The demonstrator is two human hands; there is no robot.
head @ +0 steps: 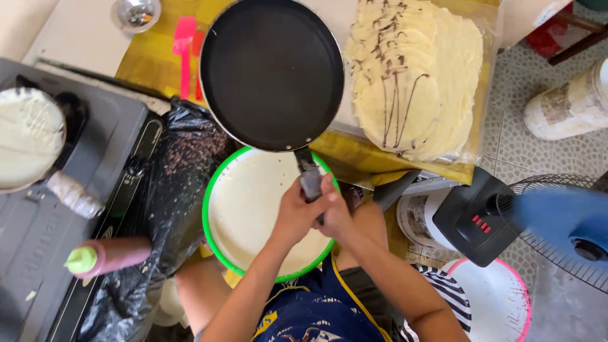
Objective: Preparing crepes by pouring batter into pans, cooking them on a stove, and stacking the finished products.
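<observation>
While a stack of pale crepes [415,76] lies on the yellow table [142,57], the black pan [272,73] hangs empty above the green-rimmed bowl of batter [244,202]. Both the left hand [294,212] and right hand [335,212] are wrapped tight around its handle [310,177]. This looks like the coating step, which calls for steady, level lowering onto the batter.

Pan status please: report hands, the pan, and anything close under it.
Left hand and right hand both gripping the handle. Black pan empty, held out. Green-rimmed bowl of batter below the handle.
</observation>
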